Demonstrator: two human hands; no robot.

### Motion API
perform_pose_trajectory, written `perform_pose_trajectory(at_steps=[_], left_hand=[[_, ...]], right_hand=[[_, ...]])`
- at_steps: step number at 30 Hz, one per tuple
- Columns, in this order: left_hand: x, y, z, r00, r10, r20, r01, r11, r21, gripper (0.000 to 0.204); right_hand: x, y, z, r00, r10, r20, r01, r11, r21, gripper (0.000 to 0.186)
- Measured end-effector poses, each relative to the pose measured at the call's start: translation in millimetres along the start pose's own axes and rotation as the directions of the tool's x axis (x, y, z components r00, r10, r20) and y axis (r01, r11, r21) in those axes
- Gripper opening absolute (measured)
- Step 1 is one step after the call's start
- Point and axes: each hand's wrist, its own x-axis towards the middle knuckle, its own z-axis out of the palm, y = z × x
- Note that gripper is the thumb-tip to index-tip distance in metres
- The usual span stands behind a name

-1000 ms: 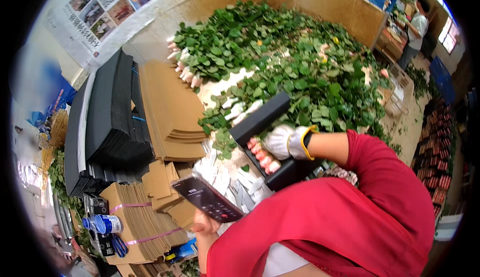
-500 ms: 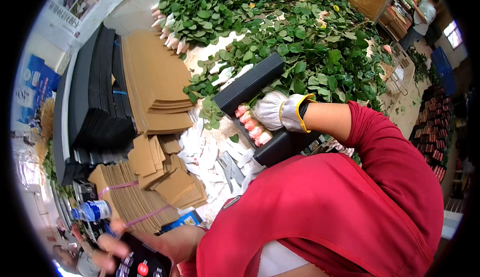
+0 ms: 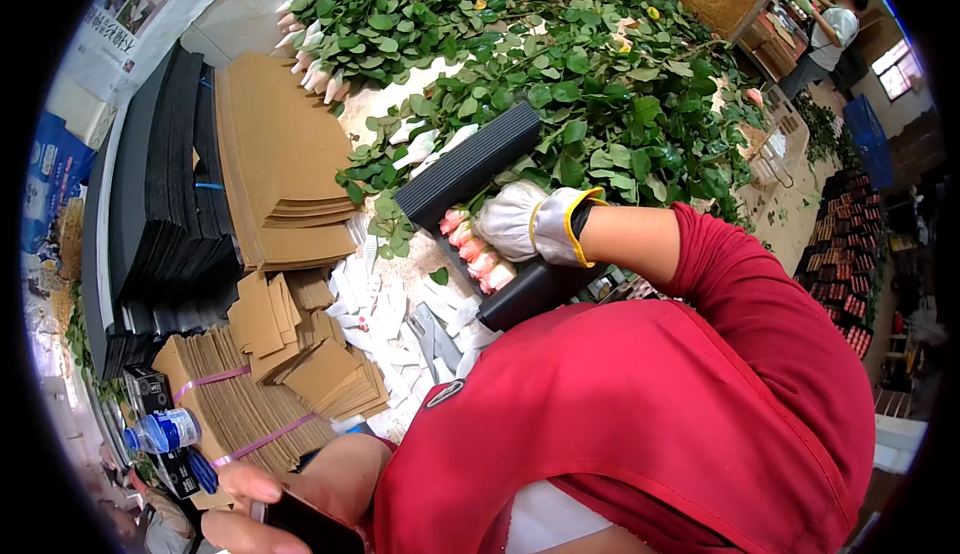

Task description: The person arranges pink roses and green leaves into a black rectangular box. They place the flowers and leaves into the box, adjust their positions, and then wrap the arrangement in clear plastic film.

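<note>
At the lower left, my left hand point(image 3: 252, 484) is closed around a dark phone point(image 3: 315, 526), fingers at its edge. My right hand point(image 3: 512, 222), in a pale glove with yellow trim, lies curled over pink roses point(image 3: 476, 250), just behind their heads. Its fingertips are hidden, but it looks closed on the bunch. The roses lie between a ridged black block point(image 3: 470, 164) on the far side and a smooth black block point(image 3: 535, 294) on the near side. Grey scissors or shears point(image 3: 436, 339) rest on white scraps nearby.
Leafy rose stems point(image 3: 610, 104) cover the table's far side, some heads wrapped in white point(image 3: 318, 82). Cardboard sheets point(image 3: 285, 144), black sheets point(image 3: 165, 184) and strapped cardboard pieces point(image 3: 240, 394) stand at left, beside a water bottle point(image 3: 165, 431). A person point(image 3: 830, 39) stands far right.
The whole view has shifted, so the table appears further left. The phone's lit screen has turned dark or out of sight, and my left fingers have closed in. My right hand stays on the roses.
</note>
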Motion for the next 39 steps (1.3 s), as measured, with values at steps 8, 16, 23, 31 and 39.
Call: perform_pose_trajectory(at_steps=[8, 16, 23, 31, 39], left_hand=[[-2, 12, -10, 0.993, -0.033, 0.109, 0.044, 0.994, -0.096, 0.018], [-8, 2, 9, 0.998, 0.057, -0.035, -0.060, 0.995, -0.079, 0.017], [-10, 6, 18, 0.994, 0.081, -0.079, -0.087, 0.994, -0.071, 0.017], [-13, 9, 22, 0.989, 0.097, -0.115, -0.105, 0.993, -0.061, 0.016], [-14, 11, 26, 0.983, 0.114, -0.145, -0.122, 0.991, -0.048, 0.016]], right_hand=[[-42, -57, -7, 0.994, -0.098, -0.041, 0.022, 0.568, -0.823, 0.028], [-57, -79, -5, 0.988, 0.155, -0.006, -0.151, 0.969, 0.195, 0.028], [-56, -75, -7, 0.996, 0.088, -0.002, -0.088, 0.996, 0.008, 0.028], [-34, -53, -1, 0.994, 0.066, 0.091, -0.070, 0.997, 0.036, 0.027], [-38, -52, -6, 0.991, -0.090, -0.094, -0.018, 0.619, -0.785, 0.031]])
